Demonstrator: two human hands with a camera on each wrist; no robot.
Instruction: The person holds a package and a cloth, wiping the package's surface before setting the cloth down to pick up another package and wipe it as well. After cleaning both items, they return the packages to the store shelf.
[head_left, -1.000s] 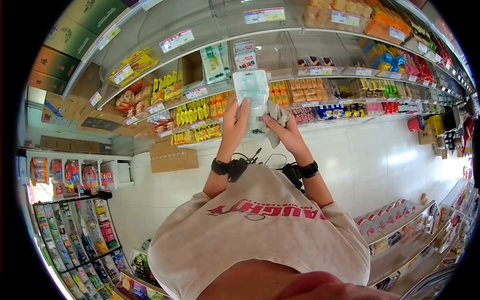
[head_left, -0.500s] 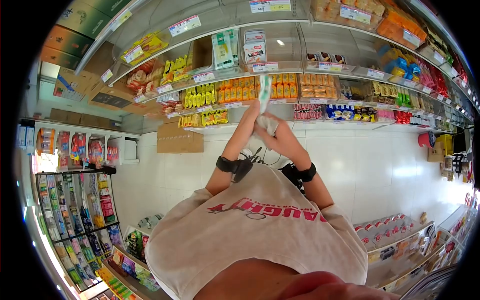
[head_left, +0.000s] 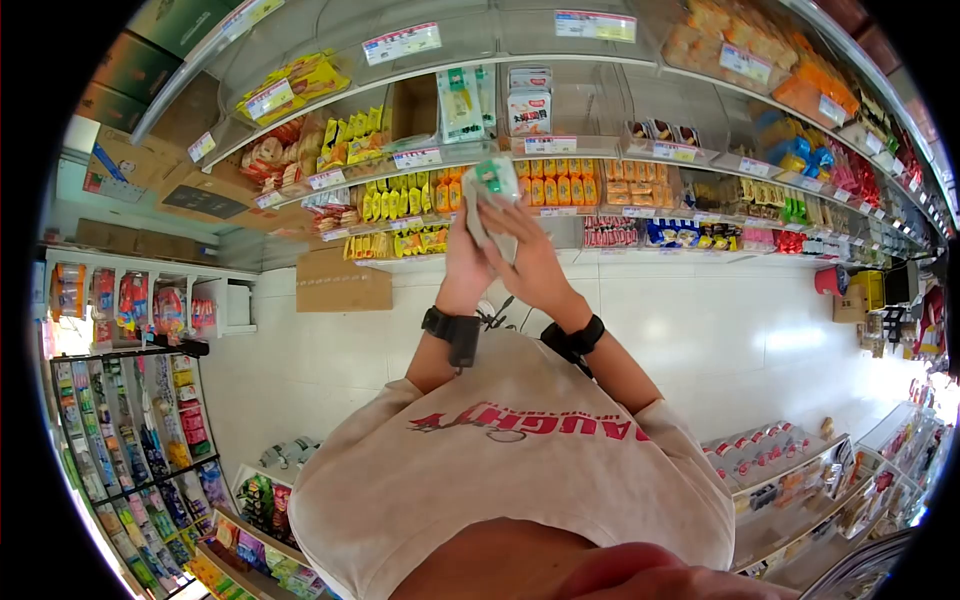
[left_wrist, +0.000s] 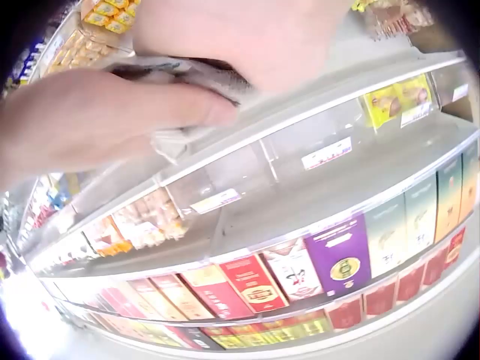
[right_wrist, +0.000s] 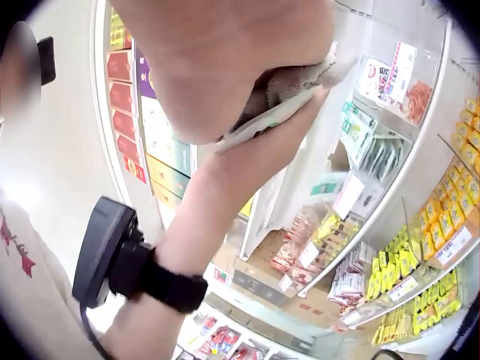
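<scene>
In the head view, my left hand (head_left: 467,262) grips a white plastic packet with a green patch (head_left: 494,178) and holds it up in front of the shelves. My right hand (head_left: 532,262) lies across the packet's face, fingers over its surface. Between the right palm and the packet is a bunched grey cloth (right_wrist: 289,84), seen in the right wrist view. The left wrist view has the right thumb (left_wrist: 142,112) against the cloth, close under the left hand (left_wrist: 232,34). The fingers cover much of the packet's lower part.
A shelf bay (head_left: 590,140) with clear bins runs ahead, holding yellow and orange snack packs. Similar green-and-white packets (head_left: 460,105) stand in one bin, beside white-and-red packs (head_left: 529,105). A cardboard box (head_left: 344,283) sits on the floor (head_left: 690,310); low display racks (head_left: 810,500) stand at the sides.
The packet first faced up with the cloth at its right edge, then was turned edge-on. Now it tilts left, with the right hand and cloth across its face.
</scene>
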